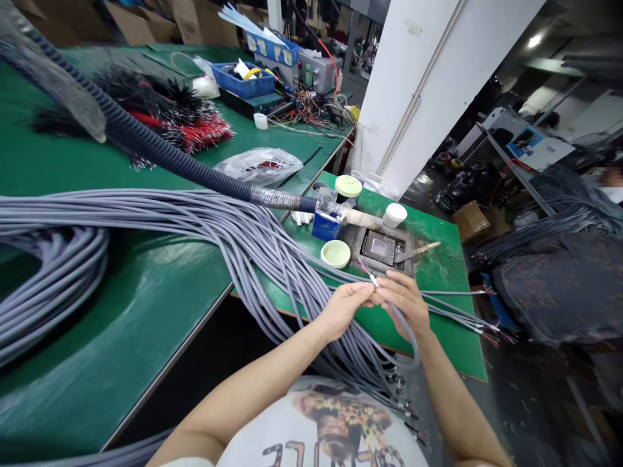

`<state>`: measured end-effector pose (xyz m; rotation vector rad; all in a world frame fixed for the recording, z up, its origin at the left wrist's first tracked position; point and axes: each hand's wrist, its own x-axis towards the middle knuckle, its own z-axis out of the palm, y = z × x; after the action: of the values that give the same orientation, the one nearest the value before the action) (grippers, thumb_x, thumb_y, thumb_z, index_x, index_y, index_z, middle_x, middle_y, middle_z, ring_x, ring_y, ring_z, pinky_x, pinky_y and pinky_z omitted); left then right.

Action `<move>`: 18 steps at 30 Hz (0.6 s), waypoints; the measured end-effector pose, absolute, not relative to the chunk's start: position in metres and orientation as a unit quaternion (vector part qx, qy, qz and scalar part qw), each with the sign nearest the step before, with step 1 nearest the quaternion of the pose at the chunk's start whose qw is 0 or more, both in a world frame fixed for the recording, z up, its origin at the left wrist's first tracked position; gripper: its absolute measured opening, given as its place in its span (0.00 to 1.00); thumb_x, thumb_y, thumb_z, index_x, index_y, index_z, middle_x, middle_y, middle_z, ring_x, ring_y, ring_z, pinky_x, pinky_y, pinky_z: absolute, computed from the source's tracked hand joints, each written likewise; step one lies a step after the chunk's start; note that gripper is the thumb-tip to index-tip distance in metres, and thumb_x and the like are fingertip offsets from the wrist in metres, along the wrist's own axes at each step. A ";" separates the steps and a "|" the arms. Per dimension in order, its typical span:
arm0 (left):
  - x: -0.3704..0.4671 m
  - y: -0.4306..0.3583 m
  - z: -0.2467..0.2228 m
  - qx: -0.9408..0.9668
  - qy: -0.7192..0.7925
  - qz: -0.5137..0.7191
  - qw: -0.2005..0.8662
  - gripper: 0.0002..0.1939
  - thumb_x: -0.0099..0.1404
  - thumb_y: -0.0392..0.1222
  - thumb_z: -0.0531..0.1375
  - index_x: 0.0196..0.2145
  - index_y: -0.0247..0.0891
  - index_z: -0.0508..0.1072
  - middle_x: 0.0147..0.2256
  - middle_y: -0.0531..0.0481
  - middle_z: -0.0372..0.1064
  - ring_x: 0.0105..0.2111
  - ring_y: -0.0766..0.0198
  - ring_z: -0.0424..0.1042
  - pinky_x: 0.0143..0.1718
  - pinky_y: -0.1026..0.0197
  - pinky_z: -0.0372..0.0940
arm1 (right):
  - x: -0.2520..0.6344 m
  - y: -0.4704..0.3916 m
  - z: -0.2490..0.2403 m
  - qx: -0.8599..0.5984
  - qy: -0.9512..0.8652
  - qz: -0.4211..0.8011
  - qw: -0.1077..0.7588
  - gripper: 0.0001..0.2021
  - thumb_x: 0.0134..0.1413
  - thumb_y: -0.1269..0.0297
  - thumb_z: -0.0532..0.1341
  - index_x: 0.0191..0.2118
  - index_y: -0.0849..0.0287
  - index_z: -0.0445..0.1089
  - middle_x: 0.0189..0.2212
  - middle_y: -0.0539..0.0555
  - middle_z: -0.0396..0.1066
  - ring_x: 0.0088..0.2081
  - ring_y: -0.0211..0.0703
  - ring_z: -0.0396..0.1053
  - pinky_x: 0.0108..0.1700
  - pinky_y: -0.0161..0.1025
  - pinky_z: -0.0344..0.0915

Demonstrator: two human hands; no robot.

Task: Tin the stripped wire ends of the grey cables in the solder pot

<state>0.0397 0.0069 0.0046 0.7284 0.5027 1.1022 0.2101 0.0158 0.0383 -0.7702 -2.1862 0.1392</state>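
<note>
My left hand point(346, 307) and my right hand point(405, 302) meet over the small green board. Between them is the end of a grey cable point(407, 331), both hands closed on it. Coloured wires point(364, 264) stick out of its white-banded tip, pointing up and away from me. The cable bends down below my right hand. Just beyond my fingers sits a solder pot point(380, 246), a dark square block with a shiny grey surface. A flat wooden-looking stick point(419, 251) lies across its right edge. A pale green round dish point(335, 254) stands left of the pot.
A thick bundle of grey cables point(233, 220) runs from the left table over the gap to my lap. A ribbed black hose point(160, 146) hangs across, its nozzle above the pot. Several stripped cable ends point(487, 327) overhang the board's right edge. A white pillar point(418, 78) rises behind.
</note>
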 end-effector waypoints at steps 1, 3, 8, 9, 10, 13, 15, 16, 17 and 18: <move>0.036 0.005 0.005 0.375 0.257 0.512 0.729 0.16 0.61 0.50 0.61 0.35 0.33 0.79 0.30 0.43 0.74 0.34 0.60 0.70 0.40 0.61 0.61 | 0.209 0.018 0.041 -0.319 -0.849 0.061 0.417 0.14 0.58 0.68 0.57 0.49 0.52 0.71 0.46 0.56 0.74 0.53 0.50 0.66 0.51 0.53 0.68; 0.027 0.002 0.004 0.457 0.309 0.533 0.642 0.14 0.62 0.48 0.60 0.39 0.35 0.79 0.33 0.42 0.75 0.37 0.58 0.69 0.44 0.60 0.60 | 0.205 0.025 0.049 -0.366 -0.821 0.074 0.433 0.13 0.59 0.68 0.56 0.48 0.53 0.71 0.44 0.56 0.74 0.50 0.49 0.68 0.50 0.51 0.68; 0.001 0.002 -0.006 0.555 0.384 0.579 0.457 0.09 0.61 0.41 0.62 0.38 0.41 0.80 0.33 0.44 0.74 0.38 0.56 0.66 0.46 0.58 0.57 | 0.188 0.052 0.069 -0.450 -0.779 0.100 0.424 0.10 0.61 0.66 0.54 0.42 0.56 0.72 0.40 0.56 0.72 0.45 0.44 0.69 0.49 0.45 0.66; -0.003 0.004 -0.009 0.553 0.390 0.585 0.448 0.08 0.59 0.40 0.63 0.38 0.42 0.80 0.33 0.44 0.74 0.37 0.56 0.65 0.47 0.57 0.57 | 0.184 0.058 0.071 -0.451 -0.781 0.105 0.418 0.10 0.61 0.65 0.54 0.41 0.56 0.71 0.39 0.55 0.72 0.44 0.44 0.69 0.49 0.44 0.66; -0.005 0.005 -0.013 0.549 0.393 0.589 0.443 0.08 0.59 0.39 0.63 0.37 0.43 0.80 0.33 0.45 0.74 0.37 0.56 0.65 0.47 0.57 0.56 | 0.179 0.065 0.072 -0.450 -0.786 0.110 0.410 0.10 0.61 0.64 0.54 0.41 0.56 0.71 0.39 0.55 0.72 0.44 0.43 0.69 0.48 0.43 0.66; -0.010 0.008 -0.023 0.558 0.395 0.592 0.427 0.09 0.58 0.39 0.63 0.38 0.44 0.80 0.33 0.44 0.74 0.36 0.56 0.65 0.46 0.56 0.56 | 0.163 0.083 0.071 -0.444 -0.802 0.117 0.383 0.10 0.62 0.63 0.54 0.41 0.56 0.71 0.38 0.54 0.73 0.44 0.43 0.68 0.49 0.42 0.64; -0.011 0.009 -0.028 0.583 0.395 0.583 0.404 0.09 0.59 0.39 0.63 0.39 0.44 0.79 0.34 0.44 0.74 0.36 0.56 0.66 0.46 0.57 0.56 | 0.153 0.093 0.068 -0.446 -0.809 0.113 0.365 0.10 0.62 0.62 0.54 0.41 0.56 0.72 0.38 0.54 0.74 0.44 0.43 0.68 0.49 0.42 0.63; -0.011 0.009 -0.030 0.600 0.395 0.576 0.390 0.09 0.59 0.39 0.62 0.39 0.43 0.79 0.34 0.44 0.74 0.37 0.56 0.66 0.45 0.57 0.56 | 0.148 0.098 0.067 -0.447 -0.813 0.108 0.357 0.10 0.61 0.61 0.54 0.41 0.56 0.72 0.38 0.54 0.74 0.44 0.43 0.68 0.50 0.42 0.63; -0.011 0.009 -0.032 0.616 0.395 0.569 0.375 0.09 0.60 0.38 0.62 0.39 0.43 0.79 0.34 0.44 0.74 0.37 0.57 0.67 0.45 0.57 0.56 | 0.143 0.102 0.066 -0.447 -0.818 0.103 0.348 0.11 0.61 0.61 0.54 0.40 0.57 0.72 0.38 0.53 0.74 0.44 0.43 0.68 0.50 0.42 0.62; -0.011 0.009 -0.033 0.631 0.396 0.562 0.360 0.09 0.61 0.38 0.61 0.40 0.43 0.79 0.34 0.44 0.75 0.37 0.57 0.67 0.45 0.57 0.56 | 0.139 0.106 0.064 -0.445 -0.823 0.097 0.339 0.11 0.61 0.61 0.55 0.40 0.57 0.73 0.37 0.53 0.74 0.44 0.43 0.68 0.50 0.42 0.62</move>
<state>-0.0114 0.0088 -0.0330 1.6252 1.0218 1.4477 0.1395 0.1058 0.0644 -1.1597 -2.1435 0.2528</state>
